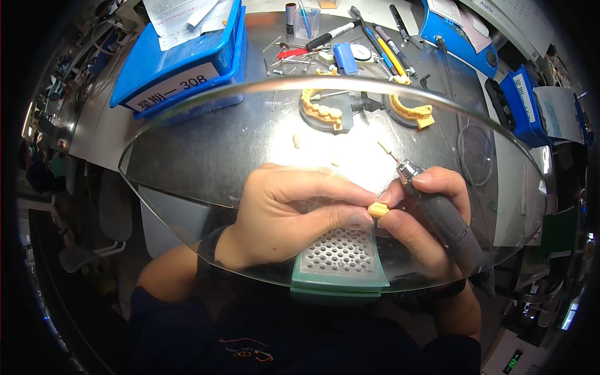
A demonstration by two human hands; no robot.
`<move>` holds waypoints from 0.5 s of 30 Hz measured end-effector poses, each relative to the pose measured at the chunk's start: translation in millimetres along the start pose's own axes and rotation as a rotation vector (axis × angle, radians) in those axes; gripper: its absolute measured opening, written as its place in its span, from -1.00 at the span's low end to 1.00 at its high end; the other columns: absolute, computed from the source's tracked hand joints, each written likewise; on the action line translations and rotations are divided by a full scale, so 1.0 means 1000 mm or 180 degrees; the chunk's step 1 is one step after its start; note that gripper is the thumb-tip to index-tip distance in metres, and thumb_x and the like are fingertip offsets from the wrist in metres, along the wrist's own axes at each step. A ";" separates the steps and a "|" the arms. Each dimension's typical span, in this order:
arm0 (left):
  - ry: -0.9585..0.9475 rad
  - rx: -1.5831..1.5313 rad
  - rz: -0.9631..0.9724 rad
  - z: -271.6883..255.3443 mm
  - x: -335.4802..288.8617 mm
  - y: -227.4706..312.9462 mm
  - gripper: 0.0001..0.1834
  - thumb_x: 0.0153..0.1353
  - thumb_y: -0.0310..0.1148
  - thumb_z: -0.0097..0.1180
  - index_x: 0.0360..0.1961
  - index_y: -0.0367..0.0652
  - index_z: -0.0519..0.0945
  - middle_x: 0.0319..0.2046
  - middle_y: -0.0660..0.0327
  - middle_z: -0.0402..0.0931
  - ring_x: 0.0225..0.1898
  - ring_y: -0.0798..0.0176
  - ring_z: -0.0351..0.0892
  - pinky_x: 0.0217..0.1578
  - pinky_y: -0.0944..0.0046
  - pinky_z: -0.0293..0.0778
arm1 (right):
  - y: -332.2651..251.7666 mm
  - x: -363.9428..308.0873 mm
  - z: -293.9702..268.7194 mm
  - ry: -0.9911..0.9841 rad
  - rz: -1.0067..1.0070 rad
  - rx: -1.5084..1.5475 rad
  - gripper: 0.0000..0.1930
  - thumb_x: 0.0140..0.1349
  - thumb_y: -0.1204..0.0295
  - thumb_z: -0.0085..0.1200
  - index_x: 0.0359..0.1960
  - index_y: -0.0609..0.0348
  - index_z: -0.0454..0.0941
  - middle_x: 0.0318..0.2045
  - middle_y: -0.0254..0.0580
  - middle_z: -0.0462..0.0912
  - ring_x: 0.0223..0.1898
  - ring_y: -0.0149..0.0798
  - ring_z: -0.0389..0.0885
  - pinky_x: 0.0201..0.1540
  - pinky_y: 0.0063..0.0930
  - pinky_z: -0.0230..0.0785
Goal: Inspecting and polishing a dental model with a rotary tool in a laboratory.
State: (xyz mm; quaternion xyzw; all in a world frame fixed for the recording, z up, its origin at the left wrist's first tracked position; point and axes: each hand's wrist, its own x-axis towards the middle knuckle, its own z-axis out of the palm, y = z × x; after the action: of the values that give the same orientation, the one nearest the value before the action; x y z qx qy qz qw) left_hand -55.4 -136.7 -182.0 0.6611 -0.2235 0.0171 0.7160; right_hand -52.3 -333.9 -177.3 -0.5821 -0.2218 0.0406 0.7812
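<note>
Under a bright light, my left hand (281,212) pinches a small yellow dental die (377,210) between thumb and forefinger. The thumb and a fingertip of my right hand (415,240) also touch this piece. A dark rotary handpiece (447,219) lies gripped in my right hand, its metal collar slanting up and left. The pale bur (385,149) at its end points away from the die and is apart from it. Below the fingers is a green-framed perforated plate (337,255). Two loose yellow pieces (297,140) lie beyond my left hand.
A curved transparent shield (187,215) spans the view over my hands. Two yellow dental arch models (322,114) on dark bases stand farther back. Behind them lie pens (381,50), burs and small tools. Stacked blue boxes (212,47) stand far left, a blue control unit (459,44) far right.
</note>
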 end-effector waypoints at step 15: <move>0.0075 -0.0464 -0.0162 0.004 -0.001 0.001 -0.78 0.00 -0.78 0.21 -0.28 -0.43 0.62 -0.33 -0.05 0.65 -0.25 0.22 0.67 -0.19 0.30 0.56 | 0.001 -0.003 0.000 0.0061 0.0046 0.0151 -0.55 0.08 0.79 0.15 0.02 0.25 0.37 -0.25 0.02 0.61 -0.18 -0.27 0.63 -0.11 -0.42 0.51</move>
State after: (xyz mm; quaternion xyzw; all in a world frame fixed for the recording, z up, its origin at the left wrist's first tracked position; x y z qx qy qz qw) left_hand -57.6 -140.0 -181.1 0.6125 -0.1988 -0.0096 0.7650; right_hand -55.1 -334.9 -178.8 -0.5654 -0.2091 0.0460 0.7966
